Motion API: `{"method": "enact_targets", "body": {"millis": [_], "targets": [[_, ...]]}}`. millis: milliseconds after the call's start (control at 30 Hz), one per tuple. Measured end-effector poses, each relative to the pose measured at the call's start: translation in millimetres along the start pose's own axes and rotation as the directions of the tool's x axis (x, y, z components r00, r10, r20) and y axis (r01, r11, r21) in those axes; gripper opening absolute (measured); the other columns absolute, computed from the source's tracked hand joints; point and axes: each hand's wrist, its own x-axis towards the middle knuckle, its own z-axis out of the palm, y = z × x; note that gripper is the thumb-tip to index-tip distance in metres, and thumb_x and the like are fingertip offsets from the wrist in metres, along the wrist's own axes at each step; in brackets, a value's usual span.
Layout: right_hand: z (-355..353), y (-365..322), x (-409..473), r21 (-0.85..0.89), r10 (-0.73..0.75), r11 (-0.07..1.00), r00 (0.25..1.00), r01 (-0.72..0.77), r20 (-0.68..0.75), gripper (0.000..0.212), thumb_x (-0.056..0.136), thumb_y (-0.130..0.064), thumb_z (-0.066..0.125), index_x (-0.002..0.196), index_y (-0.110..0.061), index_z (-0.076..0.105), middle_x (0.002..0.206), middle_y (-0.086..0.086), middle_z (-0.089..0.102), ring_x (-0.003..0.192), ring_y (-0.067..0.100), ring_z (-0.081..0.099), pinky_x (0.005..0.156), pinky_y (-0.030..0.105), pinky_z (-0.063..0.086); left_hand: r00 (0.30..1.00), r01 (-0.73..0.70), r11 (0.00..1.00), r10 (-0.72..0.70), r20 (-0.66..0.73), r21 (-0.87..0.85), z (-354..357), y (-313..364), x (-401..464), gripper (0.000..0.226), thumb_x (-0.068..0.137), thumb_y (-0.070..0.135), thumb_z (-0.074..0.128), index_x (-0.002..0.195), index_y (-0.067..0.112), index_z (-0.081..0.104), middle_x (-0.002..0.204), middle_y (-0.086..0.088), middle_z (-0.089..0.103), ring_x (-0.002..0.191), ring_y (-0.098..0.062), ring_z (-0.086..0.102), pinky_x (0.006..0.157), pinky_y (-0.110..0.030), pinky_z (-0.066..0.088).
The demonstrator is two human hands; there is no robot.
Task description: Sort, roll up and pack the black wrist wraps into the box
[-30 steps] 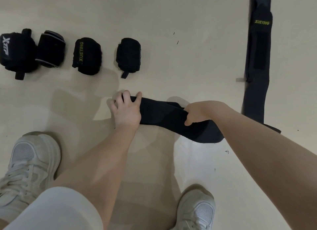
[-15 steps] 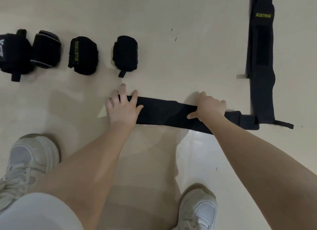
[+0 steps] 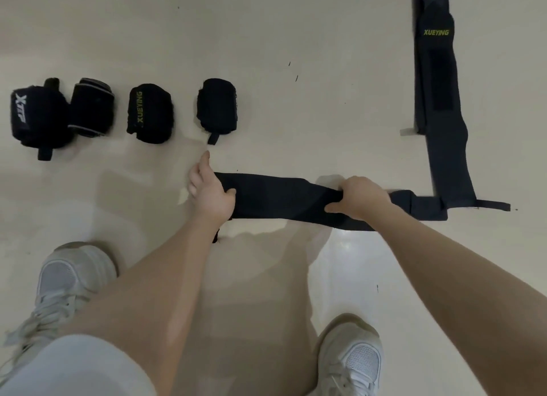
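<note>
A long black wrist wrap lies stretched out flat on the cream floor in front of me. My left hand grips its left end, thumb over the fabric. My right hand pinches the wrap farther right, and the right end lies folded beside it. Another unrolled black wrap with yellow XUEYING lettering runs away from me at the right, meeting the first wrap's end. Several rolled wraps sit in a row at the upper left: one marked XTTF, one with grey edges, one marked XUEYING, one plain. No box is in view.
My two white sneakers stand on the floor, the left sneaker at lower left and the right sneaker at lower right. My knee in light shorts fills the lower-left corner.
The wrap was bunched under my right hand a second ago and now lies pulled out straight. My left hand went from pressing flat on the end to gripping it with the thumb.
</note>
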Motion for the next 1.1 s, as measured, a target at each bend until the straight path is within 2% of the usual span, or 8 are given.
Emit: {"method": "enact_targets", "body": {"millis": [133, 367, 467, 567, 667, 767, 967, 1100], "targets": [[-37.8, 2.4, -11.6, 0.044, 0.011, 0.999, 0.979, -0.020, 0.202, 0.042, 0.076, -0.046, 0.071, 0.103, -0.015, 0.063, 0.097, 0.004, 0.063, 0.087, 0.024, 0.057, 0.074, 0.032, 0.045, 0.964, 0.263, 0.964, -0.261, 0.048, -0.037, 0.0, 16.2, 4.3, 0.086, 0.086, 0.010, 0.063, 0.150, 0.017, 0.006, 0.150, -0.011, 0.016, 0.137, -0.030, 0.025, 0.112, -0.041, 0.029], [-58.3, -42.8, -7.5, -0.383, -0.105, 0.923, 0.945, -0.023, -0.309, 0.012, 0.090, -0.018, 0.054, 0.079, -0.015, 0.050, 0.064, -0.001, 0.042, 0.064, 0.021, 0.044, 0.070, 0.031, 0.032, 0.908, 0.418, 0.893, -0.416, 0.051, -0.166, -1.0, 10.8, 8.2, 0.052, 0.078, 0.023, 0.076, 0.117, -0.002, 0.053, 0.116, -0.014, 0.060, 0.103, -0.033, 0.059, 0.083, -0.038, 0.051], [-50.6, -45.2, -2.4, -0.508, -0.333, 0.861, 0.734, -0.019, -0.592, 0.018, 0.078, -0.001, 0.053, 0.092, -0.011, 0.055, 0.089, 0.008, 0.058, 0.098, 0.032, 0.053, 0.102, 0.048, 0.032, 0.893, 0.449, 0.862, -0.432, 0.121, -0.233, -8.2, 3.0, 7.2, 0.038, 0.076, 0.025, 0.078, 0.101, 0.006, 0.057, 0.096, -0.010, 0.059, 0.091, -0.029, 0.059, 0.079, -0.037, 0.051], [-37.2, -57.9, -6.7, -0.464, -0.475, 0.870, 0.532, 0.166, -0.701, 0.043, 0.077, -0.006, 0.040, 0.115, -0.010, 0.059, 0.116, 0.015, 0.060, 0.108, 0.037, 0.055, 0.101, 0.051, 0.036, 0.808, 0.589, 0.726, -0.520, 0.277, -0.355, -9.1, -0.3, 2.6, 0.055, 0.070, 0.028, 0.082, 0.113, 0.006, 0.057, 0.109, -0.009, 0.063, 0.097, -0.029, 0.061, 0.085, -0.038, 0.051], [-12.5, -76.2, -22.0, -0.051, -0.550, 0.809, 0.724, 0.586, -0.416, 0.029, 0.092, -0.016, 0.044, 0.115, -0.009, 0.060, 0.116, 0.012, 0.057, 0.101, 0.030, 0.055, 0.089, 0.037, 0.041, 0.750, 0.661, 0.601, -0.504, 0.429, -0.450, -2.8, 6.4, -5.9, 0.049, 0.076, 0.023, 0.078, 0.116, 0.007, 0.057, 0.111, -0.008, 0.064, 0.093, -0.024, 0.060, 0.079, -0.032, 0.047], [8.2, -87.5, -37.7, 0.287, -0.540, 0.788, 0.836, 0.544, -0.100, 0.029, 0.094, -0.031, 0.053, 0.115, -0.010, 0.057, 0.112, 0.006, 0.055, 0.088, 0.018, 0.053, 0.085, 0.032, 0.044, 0.736, 0.675, 0.565, -0.469, 0.489, -0.474, 3.1, 23.0, -16.9, 0.039, 0.080, 0.025, 0.074, 0.112, 0.007, 0.059, 0.098, -0.008, 0.065, 0.080, -0.021, 0.061, 0.073, -0.031, 0.048], [21.7, -91.7, -47.6, 0.069, -0.402, 0.893, 0.857, 0.445, -0.321, 0.053, 0.078, -0.038, 0.071, 0.113, -0.009, 0.044, 0.111, 0.006, 0.043, 0.079, 0.021, 0.048, 0.063, 0.030, 0.034, 0.693, 0.720, 0.420, -0.455, 0.559, -0.552, 13.5, 50.8, -36.1, 0.046, 0.083, 0.040, 0.069, 0.116, 0.011, 0.055, 0.109, -0.010, 0.064, 0.086, -0.024, 0.061, 0.059, -0.033, 0.050], [24.2, -67.9, -49.6, 0.342, -0.263, 0.867, 0.915, 0.363, -0.305, 0.042, 0.079, -0.033, 0.070, 0.105, -0.009, 0.048, 0.101, 0.004, 0.048, 0.079, 0.020, 0.050, 0.063, 0.030, 0.040, 0.667, 0.743, 0.397, -0.388, 0.635, -0.538, 15.6, 55.0, -47.4, 0.039, 0.084, 0.041, 0.068, 0.104, 0.010, 0.056, 0.091, -0.005, 0.060, 0.080, -0.017, 0.058, 0.069, -0.028, 0.051]]}}
